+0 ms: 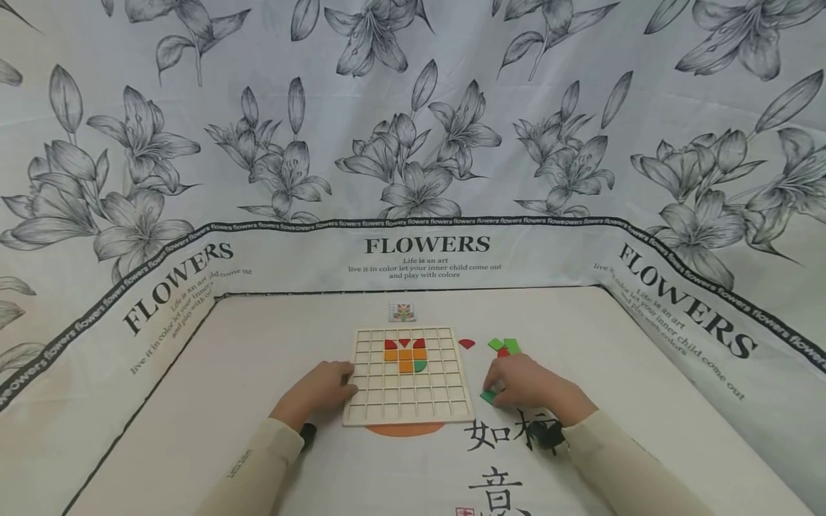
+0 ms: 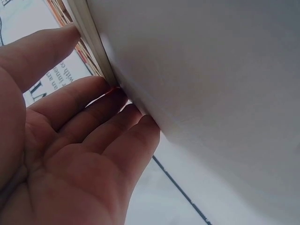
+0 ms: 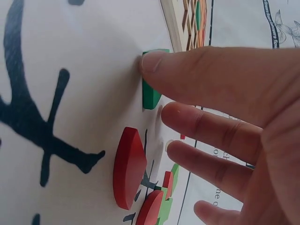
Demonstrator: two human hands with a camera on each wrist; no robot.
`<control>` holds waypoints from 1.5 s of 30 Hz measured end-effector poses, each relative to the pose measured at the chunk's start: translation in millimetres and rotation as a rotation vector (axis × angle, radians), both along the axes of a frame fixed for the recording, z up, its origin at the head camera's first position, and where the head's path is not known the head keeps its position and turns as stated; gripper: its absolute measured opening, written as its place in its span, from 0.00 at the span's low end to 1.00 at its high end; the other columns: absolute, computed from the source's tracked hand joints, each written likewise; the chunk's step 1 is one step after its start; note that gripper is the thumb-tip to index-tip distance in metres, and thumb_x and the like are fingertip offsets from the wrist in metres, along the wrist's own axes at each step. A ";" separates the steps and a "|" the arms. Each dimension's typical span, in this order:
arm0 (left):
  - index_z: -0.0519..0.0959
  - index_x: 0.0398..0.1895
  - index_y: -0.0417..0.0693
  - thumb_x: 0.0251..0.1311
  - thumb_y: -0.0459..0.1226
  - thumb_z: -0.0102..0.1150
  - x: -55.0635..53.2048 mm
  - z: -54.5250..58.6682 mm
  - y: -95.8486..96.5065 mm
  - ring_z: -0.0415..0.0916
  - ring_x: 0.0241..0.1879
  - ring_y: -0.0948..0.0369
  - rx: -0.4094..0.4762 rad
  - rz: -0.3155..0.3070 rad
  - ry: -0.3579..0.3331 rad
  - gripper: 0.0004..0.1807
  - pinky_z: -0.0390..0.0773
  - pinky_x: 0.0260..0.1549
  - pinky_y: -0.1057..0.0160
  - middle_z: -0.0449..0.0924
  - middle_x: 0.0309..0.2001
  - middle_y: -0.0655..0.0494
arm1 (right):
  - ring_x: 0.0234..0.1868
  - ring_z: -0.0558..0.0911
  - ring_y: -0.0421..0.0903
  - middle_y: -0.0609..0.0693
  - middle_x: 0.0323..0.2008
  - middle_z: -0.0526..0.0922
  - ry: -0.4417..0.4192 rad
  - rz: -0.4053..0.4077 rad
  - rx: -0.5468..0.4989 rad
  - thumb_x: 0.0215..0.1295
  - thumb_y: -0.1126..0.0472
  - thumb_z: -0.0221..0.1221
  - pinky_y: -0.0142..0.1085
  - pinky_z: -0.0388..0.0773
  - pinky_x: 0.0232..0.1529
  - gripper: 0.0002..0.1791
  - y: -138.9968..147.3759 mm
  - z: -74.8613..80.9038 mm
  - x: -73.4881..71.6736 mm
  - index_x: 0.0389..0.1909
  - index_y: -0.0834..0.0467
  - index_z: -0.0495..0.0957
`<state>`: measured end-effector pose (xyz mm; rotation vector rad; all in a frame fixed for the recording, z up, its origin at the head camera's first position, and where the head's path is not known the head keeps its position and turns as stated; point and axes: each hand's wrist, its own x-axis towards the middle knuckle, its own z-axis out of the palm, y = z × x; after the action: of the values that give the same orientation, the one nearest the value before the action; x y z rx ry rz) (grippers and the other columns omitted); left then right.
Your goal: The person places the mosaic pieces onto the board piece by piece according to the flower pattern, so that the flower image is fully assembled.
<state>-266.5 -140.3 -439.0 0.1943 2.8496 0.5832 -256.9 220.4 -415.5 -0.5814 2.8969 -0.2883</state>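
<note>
The square wooden grid board (image 1: 374, 412) lies in the middle of the table, with red, orange and green tiles set in its upper cells. My left hand (image 1: 325, 387) rests against the board's left edge. In the left wrist view, the left hand's thumb and fingertips (image 2: 105, 84) touch that edge, the fingers nearly straight. Right of the board, my right hand (image 1: 525, 383) has its thumb on a dark green tile (image 3: 150, 96) lying on the tabletop. The right hand's other fingers are spread beside this tile. A red curved tile (image 3: 129, 168) lies near them.
A small picture card (image 1: 403, 312) lies behind the board. One red fan-shaped tile (image 1: 467, 344) is just right of the board. Light green tiles (image 1: 512, 345) lie beyond the right hand. A flower-printed cloth (image 1: 426, 258) hangs around the table's back and sides.
</note>
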 end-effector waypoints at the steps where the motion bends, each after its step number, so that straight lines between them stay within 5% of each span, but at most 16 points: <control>1: 0.70 0.66 0.41 0.63 0.42 0.59 0.1 0.3 0.3 0.65 0.68 0.46 0.002 0.002 -0.002 0.30 0.65 0.67 0.46 0.71 0.66 0.44 | 0.38 0.77 0.38 0.38 0.36 0.82 -0.001 0.000 -0.002 0.49 0.59 0.72 0.39 0.78 0.47 0.09 0.0 -0.2 0.2 0.33 0.46 0.87; 10: 0.70 0.67 0.41 0.63 0.43 0.59 0.4 1.0 0.8 0.65 0.68 0.46 -0.004 0.003 -0.007 0.30 0.64 0.67 0.46 0.71 0.66 0.44 | 0.38 0.75 0.39 0.37 0.35 0.81 -0.001 0.004 -0.038 0.50 0.61 0.71 0.41 0.77 0.47 0.09 -0.1 -0.6 2.1 0.32 0.45 0.84; 23: 0.70 0.67 0.41 0.63 0.43 0.59 -0.3 0.2 0.9 0.65 0.68 0.47 -0.005 0.004 -0.010 0.30 0.64 0.67 0.46 0.71 0.66 0.44 | 0.31 0.73 0.39 0.36 0.26 0.77 -0.004 0.001 -0.089 0.53 0.64 0.67 0.34 0.72 0.35 0.12 -4.2 -2.2 6.6 0.25 0.43 0.77; 39: 0.71 0.65 0.41 0.63 0.43 0.59 -2.6 0.9 -1.1 0.70 0.63 0.49 -0.012 -0.014 0.005 0.28 0.66 0.66 0.46 0.73 0.63 0.44 | 0.34 0.74 0.40 0.38 0.31 0.78 -0.031 0.067 -0.181 0.58 0.64 0.62 0.33 0.74 0.28 0.09 -7.1 13.4 0.9 0.30 0.45 0.83; 45: 0.71 0.65 0.41 0.63 0.43 0.59 -1.3 1.2 -0.9 0.71 0.62 0.49 -0.015 -0.016 0.005 0.28 0.66 0.66 0.46 0.74 0.63 0.44 | 0.37 0.74 0.41 0.37 0.34 0.77 0.010 0.099 -0.200 0.60 0.62 0.63 0.33 0.74 0.35 0.08 -15.5 20.4 -3.4 0.32 0.43 0.83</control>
<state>-267.8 -141.3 -437.7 0.2164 2.8538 0.5589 -260.4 204.9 -395.2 -0.7574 2.8570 -0.5669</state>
